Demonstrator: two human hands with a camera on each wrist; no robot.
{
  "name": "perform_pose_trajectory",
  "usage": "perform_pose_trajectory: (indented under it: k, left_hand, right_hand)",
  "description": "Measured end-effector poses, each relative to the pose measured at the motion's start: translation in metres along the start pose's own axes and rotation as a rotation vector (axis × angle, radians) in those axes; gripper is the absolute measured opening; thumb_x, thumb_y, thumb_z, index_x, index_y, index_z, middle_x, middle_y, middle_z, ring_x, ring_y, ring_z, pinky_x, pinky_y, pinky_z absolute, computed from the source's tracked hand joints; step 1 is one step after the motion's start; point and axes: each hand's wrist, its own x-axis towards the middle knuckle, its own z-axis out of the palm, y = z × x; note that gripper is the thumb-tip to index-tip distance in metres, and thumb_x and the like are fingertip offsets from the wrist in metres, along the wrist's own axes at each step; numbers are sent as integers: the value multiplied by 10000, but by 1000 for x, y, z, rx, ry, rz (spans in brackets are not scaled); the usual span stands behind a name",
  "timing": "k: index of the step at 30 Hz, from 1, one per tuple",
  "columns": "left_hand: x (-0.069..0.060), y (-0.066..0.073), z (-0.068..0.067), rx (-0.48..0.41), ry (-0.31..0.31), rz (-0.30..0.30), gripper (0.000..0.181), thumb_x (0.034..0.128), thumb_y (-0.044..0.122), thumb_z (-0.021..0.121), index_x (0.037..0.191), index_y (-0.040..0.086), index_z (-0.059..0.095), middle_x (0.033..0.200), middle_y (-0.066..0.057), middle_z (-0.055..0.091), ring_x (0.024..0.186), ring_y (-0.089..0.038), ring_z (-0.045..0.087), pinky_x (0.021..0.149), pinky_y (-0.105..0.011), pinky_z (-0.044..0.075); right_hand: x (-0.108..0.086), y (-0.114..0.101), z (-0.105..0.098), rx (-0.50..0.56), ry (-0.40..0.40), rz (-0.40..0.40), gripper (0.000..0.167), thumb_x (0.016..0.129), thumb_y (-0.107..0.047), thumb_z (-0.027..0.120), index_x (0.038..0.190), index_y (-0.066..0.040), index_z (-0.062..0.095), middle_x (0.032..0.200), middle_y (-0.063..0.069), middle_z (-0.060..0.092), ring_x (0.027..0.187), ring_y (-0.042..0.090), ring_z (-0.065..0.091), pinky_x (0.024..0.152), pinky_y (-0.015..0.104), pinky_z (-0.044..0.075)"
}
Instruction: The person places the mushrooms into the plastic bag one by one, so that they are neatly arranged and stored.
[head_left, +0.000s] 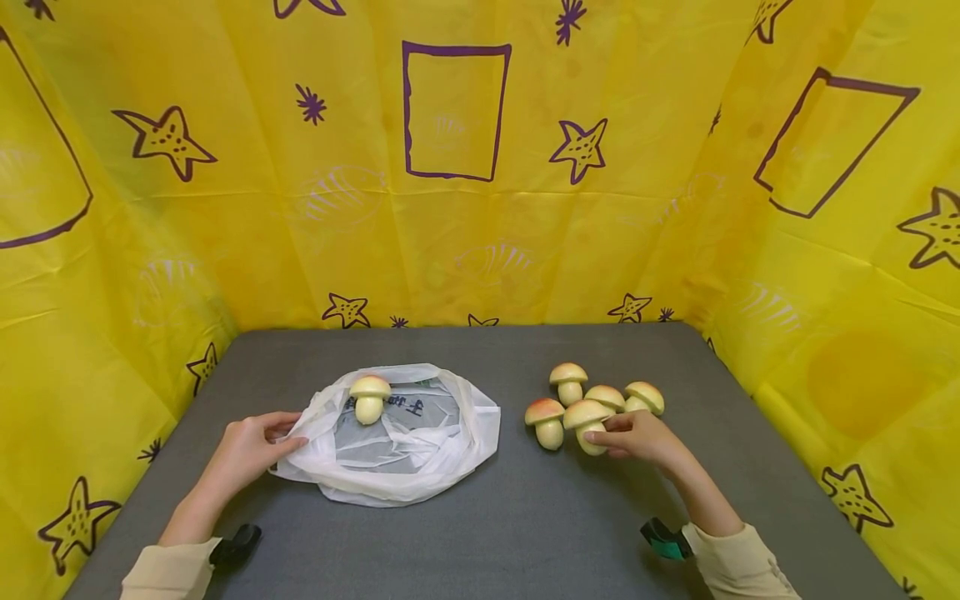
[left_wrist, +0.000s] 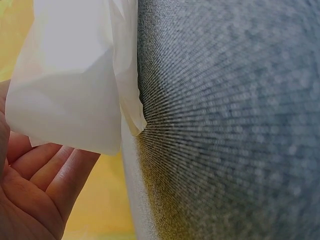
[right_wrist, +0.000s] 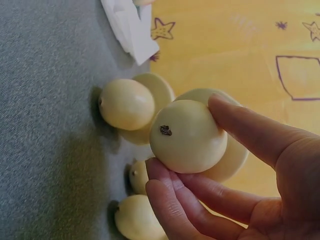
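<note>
You have a thin white plastic bag (head_left: pixel 486 421), crumpled, half see-through and with dark print, lying on the grey, finely textured desk (head_left: pixel 495 550) just beside your left hand (head_left: pixel 251 454). This hand pinches the near edge of the bag, and the plastic hides part of its fingers. Inside the bag, a little ahead of these fingers, rests one mushroom (head_left: pixel 369 400) with smooth round cap and thick pale stem. Your right hand (head_left: pixel 641 437) is closed around the stem of a held mushroom (right_wrist: pixel 187 135), thumb on one side, fingertips on the other; its bulging base bears a small dark, rough spot. Four glossy mushrooms (head_left: pixel 604 395), some with reddish caps, sit ahead and to the left of this hand.
</note>
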Motion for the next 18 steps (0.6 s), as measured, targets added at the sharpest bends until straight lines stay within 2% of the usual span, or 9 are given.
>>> perform_pose_trajectory:
  k: [6, 13, 18]
  left_hand:
    - [0, 0, 0, 1, -1, -2, 459, 774, 350, 776, 1124, 64, 699, 1003, -105, 725, 783, -177, 667, 593, -200, 483]
    - [0, 0, 0, -2, 2, 3, 455, 776, 349, 775, 1126, 69, 699, 1000, -102, 727, 773, -168, 669, 582, -201, 478]
    - [0, 0, 0, 2, 9, 9, 446, 773, 342, 778, 1121, 73, 702, 996, -96, 728, 769, -160, 668, 577, -201, 476]
  right_hand:
    - [4, -5, 2, -12, 11, -17, 311, 827, -316, 730, 773, -25, 636, 668, -37, 549, 752, 147, 637, 712, 325, 549]
    - [8, -13, 6, 10, 21, -15, 353, 809, -339, 746, 892, 3, 711, 863, 33, 690, 846, 239, 694, 754, 380, 557]
    - [11, -18, 8, 11, 20, -27, 345, 811, -344, 743, 841, -6, 681, 764, -14, 633, 833, 229, 685, 761, 387, 555]
